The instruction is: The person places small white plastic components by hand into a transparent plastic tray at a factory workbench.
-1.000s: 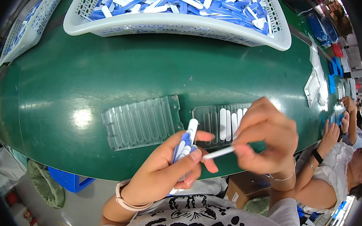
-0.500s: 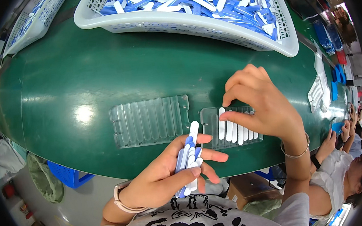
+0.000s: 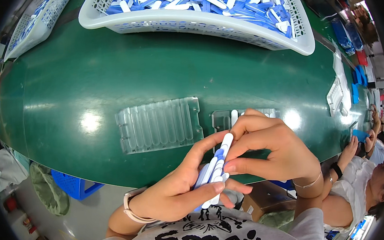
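Note:
My left hand point(image 3: 173, 193) is closed round a bundle of small, flat, round-ended blue-and-white strips point(image 3: 213, 172) that look like nail files. My right hand point(image 3: 273, 147) is at the upper end of this bundle, thumb and fingers closing on the topmost white nail file point(image 3: 228, 139). Behind the right hand lies a clear grooved tray point(image 3: 220, 117), mostly covered by it; a white nail file point(image 3: 234, 115) shows in one groove. To its left, a second clear tray point(image 3: 160, 124) has bare grooves.
A large white basket point(image 3: 202, 17) heaped with blue and white nail files stands at the far side of the green table point(image 3: 63, 94). Another white basket point(image 3: 36, 35) is at far left. Crumpled white plastic point(image 3: 341, 92) lies right; a co-worker's hands point(image 3: 350, 150) are beyond.
My right hand has moved left and nearer to me, from the right tray to the bundle. The left hand has shifted slightly right, still holding the nail files.

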A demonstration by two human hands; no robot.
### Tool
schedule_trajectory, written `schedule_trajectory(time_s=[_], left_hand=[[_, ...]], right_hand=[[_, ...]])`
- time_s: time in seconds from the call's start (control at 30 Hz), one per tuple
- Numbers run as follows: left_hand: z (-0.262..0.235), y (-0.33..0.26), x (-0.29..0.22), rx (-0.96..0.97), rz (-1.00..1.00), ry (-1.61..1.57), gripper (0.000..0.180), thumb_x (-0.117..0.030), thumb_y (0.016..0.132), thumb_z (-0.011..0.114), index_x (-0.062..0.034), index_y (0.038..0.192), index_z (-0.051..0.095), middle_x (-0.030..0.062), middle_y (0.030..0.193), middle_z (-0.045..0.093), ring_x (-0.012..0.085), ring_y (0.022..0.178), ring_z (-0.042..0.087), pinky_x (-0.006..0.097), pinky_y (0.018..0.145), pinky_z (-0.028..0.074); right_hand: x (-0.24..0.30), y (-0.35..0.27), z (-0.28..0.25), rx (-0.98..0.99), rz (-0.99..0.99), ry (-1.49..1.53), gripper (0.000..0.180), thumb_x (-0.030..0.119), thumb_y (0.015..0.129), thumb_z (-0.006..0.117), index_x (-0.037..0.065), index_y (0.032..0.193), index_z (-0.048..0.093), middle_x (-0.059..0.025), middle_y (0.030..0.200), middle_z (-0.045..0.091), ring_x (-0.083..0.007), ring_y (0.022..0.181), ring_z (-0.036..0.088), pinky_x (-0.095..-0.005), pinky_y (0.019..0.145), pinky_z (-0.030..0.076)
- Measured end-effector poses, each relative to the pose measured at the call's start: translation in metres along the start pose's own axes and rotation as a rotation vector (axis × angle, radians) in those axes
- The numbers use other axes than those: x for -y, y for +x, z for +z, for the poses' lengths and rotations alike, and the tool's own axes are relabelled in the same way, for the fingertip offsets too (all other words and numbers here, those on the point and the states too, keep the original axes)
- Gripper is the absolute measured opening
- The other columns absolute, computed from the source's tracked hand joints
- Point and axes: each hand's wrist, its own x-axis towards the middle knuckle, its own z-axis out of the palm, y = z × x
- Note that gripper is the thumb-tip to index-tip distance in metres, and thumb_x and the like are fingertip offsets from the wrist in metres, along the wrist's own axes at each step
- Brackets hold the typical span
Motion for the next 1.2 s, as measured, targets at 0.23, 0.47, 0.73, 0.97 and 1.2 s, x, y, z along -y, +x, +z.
schedule_trajectory(time_s=[0.23, 0.47, 0.73, 0.97, 1.2], left_hand=[[-0.004, 0.0, -0.003, -0.131, -0.038, 0.108, 0.046, -0.004, 0.097, 0.036, -0.0012, 0.14, 0.018, 0.0206, 0.131, 0.044, 0.0232, 0.1, 0.061, 0.028, 0.068, 0.053], [-0.001, -0.004, -0.002, -0.102, -0.123, 0.087, 0.045, -0.003, 0.097, 0.034, -0.0021, 0.136, 0.011, 0.0151, 0.119, 0.045, 0.0209, 0.091, 0.063, 0.028, 0.061, 0.052], [-0.002, -0.002, 0.0, -0.086, -0.033, 0.125, 0.047, -0.001, 0.096, 0.034, -0.0042, 0.135, 0.007, 0.0192, 0.122, 0.046, 0.0203, 0.087, 0.063, 0.026, 0.059, 0.05], [-0.001, -0.002, -0.004, -0.042, -0.086, 0.152, 0.046, 0.0, 0.095, 0.032, -0.0045, 0.135, 0.009, 0.0226, 0.124, 0.048, 0.0187, 0.085, 0.063, 0.024, 0.057, 0.048], [-0.002, -0.004, 0.001, -0.129, -0.011, 0.13, 0.043, -0.001, 0.094, 0.039, -0.0086, 0.133, 0.022, 0.023, 0.099, 0.055, 0.0167, 0.059, 0.057, 0.024, 0.047, 0.041]], right_hand=[[-0.004, -0.003, -0.001, -0.253, 0.082, -0.04, 0.015, 0.002, 0.071, 0.073, 0.004, 0.085, 0.071, -0.006, 0.083, 0.06, -0.0131, 0.072, 0.055, -0.0255, 0.059, 0.041], [0.003, 0.0, 0.006, -0.152, 0.054, -0.071, 0.026, 0.008, 0.063, 0.08, 0.007, 0.087, 0.071, -0.0049, 0.083, 0.06, -0.0142, 0.073, 0.054, -0.0249, 0.061, 0.041], [0.003, -0.004, 0.007, -0.1, 0.223, 0.191, 0.021, 0.007, 0.077, 0.07, 0.004, 0.095, 0.061, -0.0035, 0.079, 0.061, -0.0126, 0.068, 0.056, -0.0258, 0.064, 0.045], [0.009, 0.002, 0.003, -0.098, 0.176, 0.081, 0.018, 0.011, 0.077, 0.072, 0.002, 0.09, 0.064, -0.0047, 0.077, 0.064, -0.0098, 0.065, 0.055, -0.0233, 0.061, 0.044], [-0.002, -0.003, 0.002, -0.368, 0.087, 0.202, 0.006, 0.007, 0.081, 0.068, 0.002, 0.083, 0.064, -0.0025, 0.073, 0.064, -0.01, 0.06, 0.054, -0.0249, 0.052, 0.038]])
